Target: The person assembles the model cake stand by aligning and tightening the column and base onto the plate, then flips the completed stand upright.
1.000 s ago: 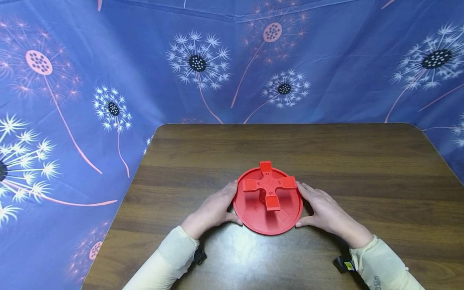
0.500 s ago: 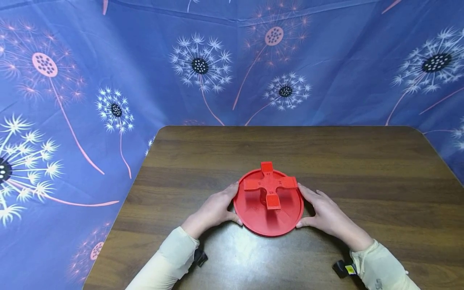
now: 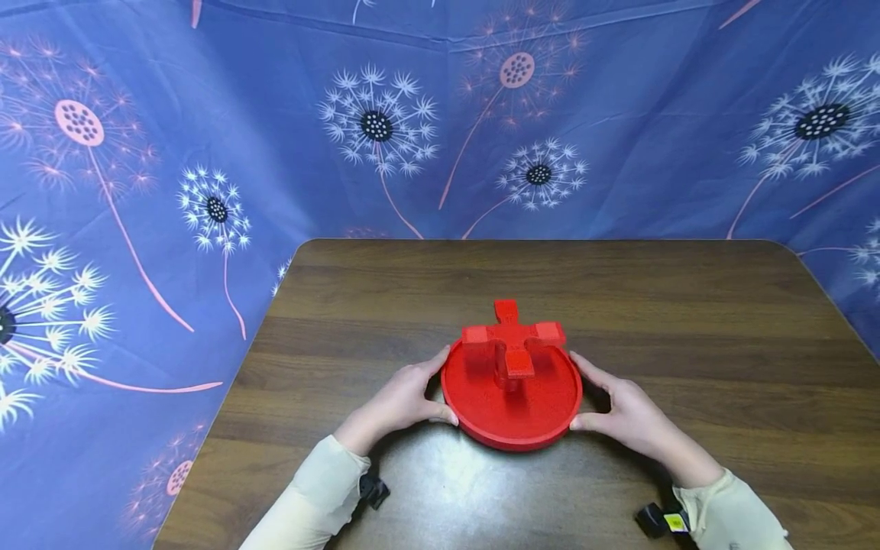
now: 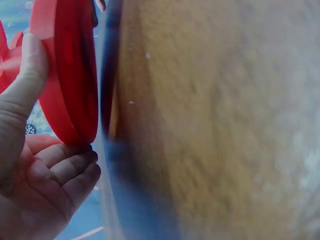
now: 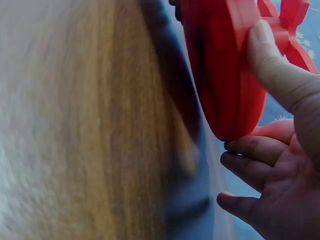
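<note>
A red plastic disc (image 3: pixel 481 409) with a raised rim stands before me, a four-armed cross-shaped handle (image 3: pixel 510 336) rising from its middle. My left hand (image 3: pixel 402 397) grips its left edge, and my right hand (image 3: pixel 629 412) grips its right edge. In the left wrist view the left thumb (image 4: pixel 32 60) presses the rim while the fingers touch the edge farther round. The right thumb (image 5: pixel 265 47) lies likewise in the right wrist view. Part of the disc's underside (image 5: pixel 207 65) shows there, with a narrow gap between it and the table.
A brown wood-grain table (image 3: pixel 385 290) lies beneath, its far corners rounded. Behind and to the sides hangs a blue cloth (image 3: pixel 275 76) printed with dandelions. Black wrist devices sit under both sleeves.
The disc has come up and tilted, so its front rim wall now shows and the cross looks more side-on. Both hands keep hold; the right has shifted slightly right.
</note>
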`<action>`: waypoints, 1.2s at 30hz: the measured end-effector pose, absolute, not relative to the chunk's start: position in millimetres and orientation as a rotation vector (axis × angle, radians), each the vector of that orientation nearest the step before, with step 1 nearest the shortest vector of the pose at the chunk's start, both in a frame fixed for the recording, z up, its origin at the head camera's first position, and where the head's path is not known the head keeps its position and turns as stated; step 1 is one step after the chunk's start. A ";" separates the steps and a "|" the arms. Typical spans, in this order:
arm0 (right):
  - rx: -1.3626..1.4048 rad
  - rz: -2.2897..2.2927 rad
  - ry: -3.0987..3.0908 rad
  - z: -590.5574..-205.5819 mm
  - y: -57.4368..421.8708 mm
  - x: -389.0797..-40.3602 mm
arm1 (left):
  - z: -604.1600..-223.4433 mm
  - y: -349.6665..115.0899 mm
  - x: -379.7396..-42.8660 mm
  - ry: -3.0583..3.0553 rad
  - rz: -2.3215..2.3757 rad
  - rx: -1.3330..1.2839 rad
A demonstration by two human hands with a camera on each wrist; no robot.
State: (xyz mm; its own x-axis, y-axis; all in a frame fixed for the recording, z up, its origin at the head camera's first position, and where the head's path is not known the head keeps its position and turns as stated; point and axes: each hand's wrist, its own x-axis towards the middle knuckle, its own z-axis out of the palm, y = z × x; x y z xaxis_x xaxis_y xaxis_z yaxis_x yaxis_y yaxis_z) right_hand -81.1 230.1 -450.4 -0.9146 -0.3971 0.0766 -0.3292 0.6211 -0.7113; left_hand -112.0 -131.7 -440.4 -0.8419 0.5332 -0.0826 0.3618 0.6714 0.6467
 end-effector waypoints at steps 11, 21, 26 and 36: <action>-0.618 -1.783 2.545 -440.1 228.2 -72.9 | -432.3 -129.8 -102.9 2.389 1.592 0.605; -0.386 -2.338 2.398 -423.3 206.0 -59.1 | -427.9 -125.5 -94.7 2.407 1.802 0.712; -0.224 -2.313 2.525 -412.9 197.8 -52.5 | -430.1 -119.9 -93.4 2.587 1.864 0.759; -0.283 -2.042 2.806 -402.7 192.7 -46.0 | -426.9 -111.2 -95.3 2.958 1.932 0.917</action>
